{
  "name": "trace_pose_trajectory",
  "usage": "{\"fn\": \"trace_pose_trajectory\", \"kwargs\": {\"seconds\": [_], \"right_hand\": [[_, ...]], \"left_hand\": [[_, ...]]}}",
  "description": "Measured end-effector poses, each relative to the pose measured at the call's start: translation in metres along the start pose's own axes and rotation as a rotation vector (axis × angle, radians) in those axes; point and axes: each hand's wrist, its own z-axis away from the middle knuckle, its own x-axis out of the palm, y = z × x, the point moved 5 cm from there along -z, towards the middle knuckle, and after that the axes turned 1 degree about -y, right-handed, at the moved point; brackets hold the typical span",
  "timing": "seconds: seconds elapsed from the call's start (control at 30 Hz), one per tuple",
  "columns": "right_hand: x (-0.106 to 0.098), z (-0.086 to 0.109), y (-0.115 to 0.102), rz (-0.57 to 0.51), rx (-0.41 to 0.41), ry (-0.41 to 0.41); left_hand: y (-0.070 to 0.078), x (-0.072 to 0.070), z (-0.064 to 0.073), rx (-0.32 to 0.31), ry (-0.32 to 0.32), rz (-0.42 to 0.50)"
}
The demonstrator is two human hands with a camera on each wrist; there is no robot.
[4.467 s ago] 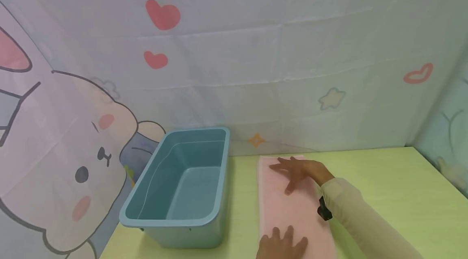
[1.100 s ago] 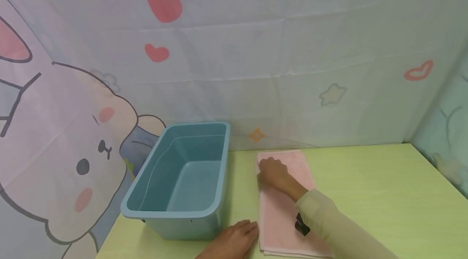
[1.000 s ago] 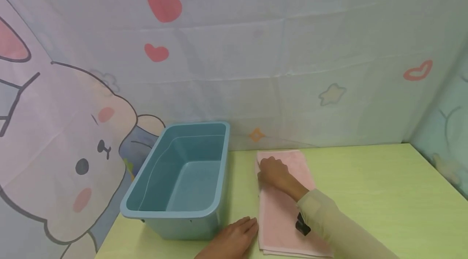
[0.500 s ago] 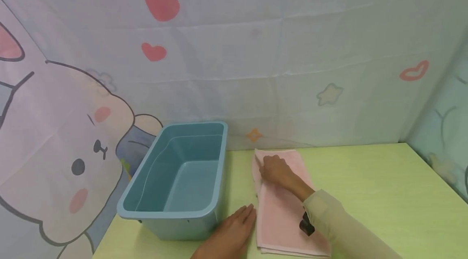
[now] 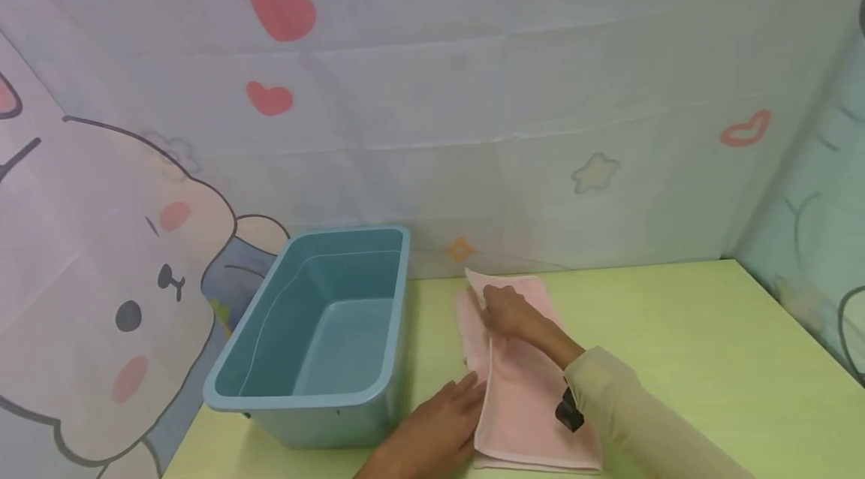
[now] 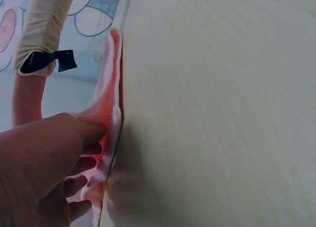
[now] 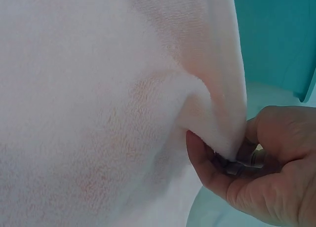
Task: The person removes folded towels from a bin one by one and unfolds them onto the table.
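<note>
A folded pink towel (image 5: 534,404) lies lengthwise on the table, its upper layer lifted along the left edge. My right hand (image 5: 508,311) pinches that raised edge near the far end; in the right wrist view, thumb and fingers of the right hand (image 7: 269,163) close on the towel (image 7: 123,113). My left hand (image 5: 439,423) lies at the towel's near left side, its extended fingertips touching the lower layer beneath the lifted edge. In the left wrist view, the fingers of the left hand (image 6: 44,163) reach into the fold of the towel (image 6: 111,94).
A blue plastic tub (image 5: 395,359) stands to the left of the towel on the yellow-green table (image 5: 676,336). Behind hangs a pale curtain (image 5: 419,186) printed with hearts and a rabbit. A black strap device (image 5: 570,413) is on the right wrist.
The right hand has raised the towel's left edge and drawn it rightward, baring the layer beneath. The left hand has moved from beside the towel onto its lower layer.
</note>
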Motion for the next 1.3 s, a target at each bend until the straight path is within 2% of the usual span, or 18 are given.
{"fn": "trace_pose_trajectory", "kwargs": {"seconds": [0.17,0.4,0.5,0.67,0.9,1.0,1.13,1.3], "right_hand": [[-0.002,0.002,0.001,-0.031,-0.017,-0.010],[-0.004,0.005,0.002,-0.036,-0.123,-0.001],[-0.006,0.005,0.001,-0.025,-0.156,0.003],[-0.013,0.005,0.003,0.000,-0.151,0.017],[-0.039,0.012,0.011,-0.008,-0.220,0.048],[-0.055,0.017,0.019,-0.005,-0.241,0.076],[-0.075,0.024,0.033,-0.019,-0.223,0.077],[-0.097,0.035,0.055,-0.080,-0.162,0.060]], "left_hand": [[0.006,0.003,-0.002,0.063,0.027,0.034],[0.007,0.005,-0.003,0.071,0.061,0.161],[0.008,0.003,-0.003,0.080,0.069,0.156],[0.008,0.001,-0.003,0.095,0.073,0.145],[0.008,0.003,-0.004,0.076,0.093,0.122],[0.009,0.005,-0.005,0.068,0.069,0.074],[0.010,0.007,-0.006,0.074,0.010,0.004],[0.010,0.010,-0.006,0.075,-0.078,0.010]]}}
